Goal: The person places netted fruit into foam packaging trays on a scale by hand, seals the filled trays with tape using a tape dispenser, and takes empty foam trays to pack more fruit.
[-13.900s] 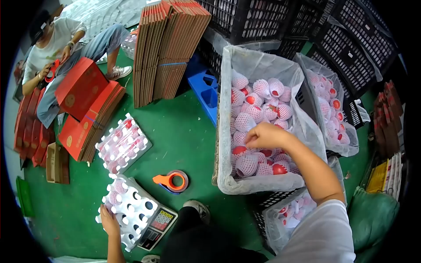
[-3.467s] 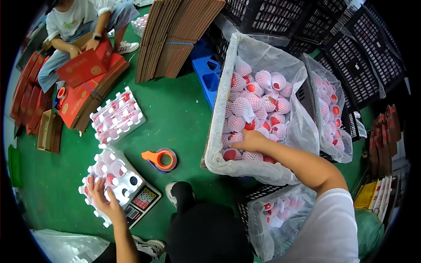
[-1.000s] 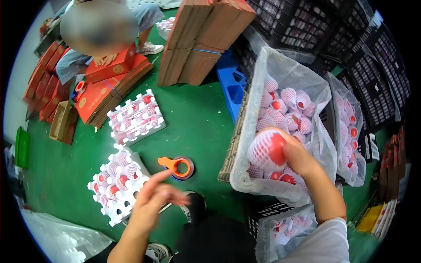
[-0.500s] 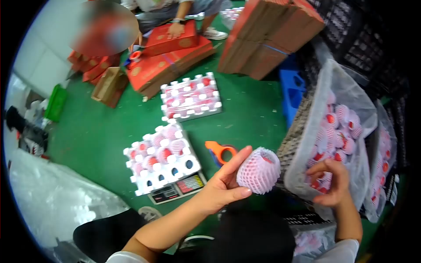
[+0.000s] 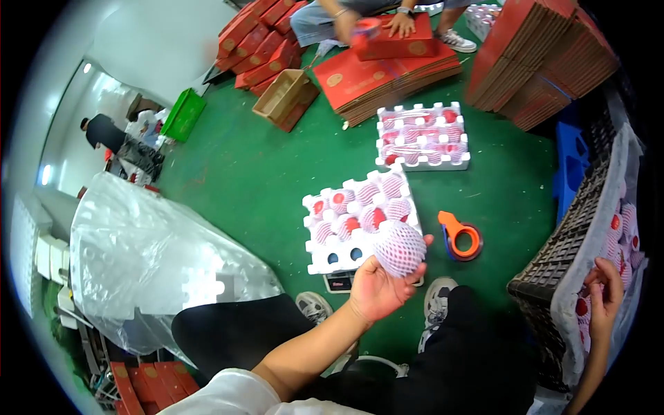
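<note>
My left hand (image 5: 382, 289) holds a fruit in a pink foam net (image 5: 400, 249), palm up, in front of the near edge of a white foam tray (image 5: 319, 261). Several netted fruits sit in that tray's far rows, while holes show in its near row. The tray rests on a scale (image 5: 339, 282), mostly hidden beneath it. At the right, my right hand (image 5: 604, 294) is over the lined crate (image 5: 561, 304) of netted fruit, its fingers bent and apart with nothing visible in them.
A filled tray (image 5: 434, 166) lies beyond, and an orange tape dispenser (image 5: 462, 238) is on the floor. A co-worker's hand (image 5: 401, 25) presses a red box on flat cartons (image 5: 360, 83). Plastic sheeting (image 5: 159, 242) covers the left; stacked cartons (image 5: 532, 62) stand back right.
The view has swung left. My left hand has carried the netted fruit towards the tray on the scale. My right hand stays by the crate. The co-worker's other hand has moved with a red tape dispenser.
</note>
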### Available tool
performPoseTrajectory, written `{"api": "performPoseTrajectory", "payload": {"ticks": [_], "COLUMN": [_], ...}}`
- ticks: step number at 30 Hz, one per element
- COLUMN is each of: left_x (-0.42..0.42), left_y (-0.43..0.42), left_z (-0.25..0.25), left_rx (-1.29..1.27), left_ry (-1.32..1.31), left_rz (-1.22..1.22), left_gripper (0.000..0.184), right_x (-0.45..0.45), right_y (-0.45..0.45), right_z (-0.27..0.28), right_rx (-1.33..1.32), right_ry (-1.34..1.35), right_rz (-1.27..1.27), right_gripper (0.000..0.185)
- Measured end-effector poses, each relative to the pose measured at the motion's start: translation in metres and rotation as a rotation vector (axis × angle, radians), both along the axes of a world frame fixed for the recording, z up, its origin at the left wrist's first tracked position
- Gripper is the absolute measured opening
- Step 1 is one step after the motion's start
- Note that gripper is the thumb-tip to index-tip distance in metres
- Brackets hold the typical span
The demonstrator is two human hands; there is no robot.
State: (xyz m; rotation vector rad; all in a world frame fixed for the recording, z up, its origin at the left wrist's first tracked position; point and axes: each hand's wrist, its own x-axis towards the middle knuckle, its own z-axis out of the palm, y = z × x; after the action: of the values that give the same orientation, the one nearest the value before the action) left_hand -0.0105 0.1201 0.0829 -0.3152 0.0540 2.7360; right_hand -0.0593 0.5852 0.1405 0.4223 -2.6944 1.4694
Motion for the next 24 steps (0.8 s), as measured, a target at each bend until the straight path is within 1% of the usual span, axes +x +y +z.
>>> {"api": "performPoseTrajectory", "payload": {"ticks": [1,2,4,6,8,10,11,12,14,15,16,18,20,21,22,23,24], "left_x": [0.006,0.011,0.017,0.026,0.028,0.030,0.038,0.043,0.049,0.056,0.058,0.058,0.050,0.048,0.047,0.046,0.046], "left_y": [-0.014,-0.027,-0.053,-0.094,-0.120,-0.138,-0.165,-0.171,-0.165,-0.161,-0.160,-0.160,-0.154,-0.162,-0.158,-0.156,-0.150], "left_z": [-0.010,-0.009,0.004,-0.002,0.015,0.019,0.001,-0.014,-0.023,-0.038,-0.049,-0.068,-0.068,-0.080,-0.073,-0.071,-0.061], "left_rx": [-0.018,-0.015,-0.219,-0.487,-1.020,-1.489,-1.825,-2.007,-2.398,-2.685,-2.781,-2.939,-2.923,-2.931,-2.895,-2.879,-2.834], "left_ry": [-0.049,-0.080,-0.169,-0.156,-0.088,-0.164,-0.173,-0.180,-0.223,-0.044,-0.034,0.025,-0.066,-0.060,0.035,0.020,0.115], "left_rz": [0.001,0.032,0.120,0.212,0.303,0.306,0.158,0.104,-0.212,-0.115,-0.109,-0.103,-0.313,-0.406,-0.334,-0.382,-0.377], "left_gripper": [0.058,0.064,0.066,0.067,0.067,0.066,0.067,0.067,0.065,0.059,0.057,0.052,0.043,0.041,0.042,0.046,0.051], "right_x": [0.000,-0.001,-0.003,-0.003,-0.002,-0.001,-0.001,-0.002,-0.003,-0.003,-0.003,-0.005,-0.010,-0.011,-0.012,-0.017,-0.019], "right_y": [0.004,0.007,0.011,0.015,0.014,0.011,0.010,0.010,0.009,0.007,0.006,-0.009,-0.025,-0.027,-0.025,-0.013,-0.008], "right_z": [-0.001,-0.002,-0.005,-0.007,-0.006,-0.003,-0.001,-0.002,-0.002,0.000,0.005,0.023,0.045,0.057,0.058,0.054,0.051], "right_rx": [0.026,0.045,0.091,0.145,0.177,0.186,0.168,0.159,0.168,0.192,0.223,0.350,0.420,0.425,0.356,0.434,0.360], "right_ry": [-0.024,-0.041,-0.041,-0.026,-0.030,-0.041,-0.058,-0.053,-0.028,-0.010,0.019,0.213,0.355,0.279,0.206,0.200,0.085], "right_rz": [0.005,0.026,0.054,0.050,0.035,0.029,0.034,0.041,0.045,0.039,0.025,0.002,-0.062,-0.100,-0.179,-0.186,-0.214], "right_gripper": [0.037,0.036,0.034,0.033,0.033,0.032,0.032,0.032,0.030,0.030,0.030,0.031,0.029,0.027,0.023,0.018,0.015]}}
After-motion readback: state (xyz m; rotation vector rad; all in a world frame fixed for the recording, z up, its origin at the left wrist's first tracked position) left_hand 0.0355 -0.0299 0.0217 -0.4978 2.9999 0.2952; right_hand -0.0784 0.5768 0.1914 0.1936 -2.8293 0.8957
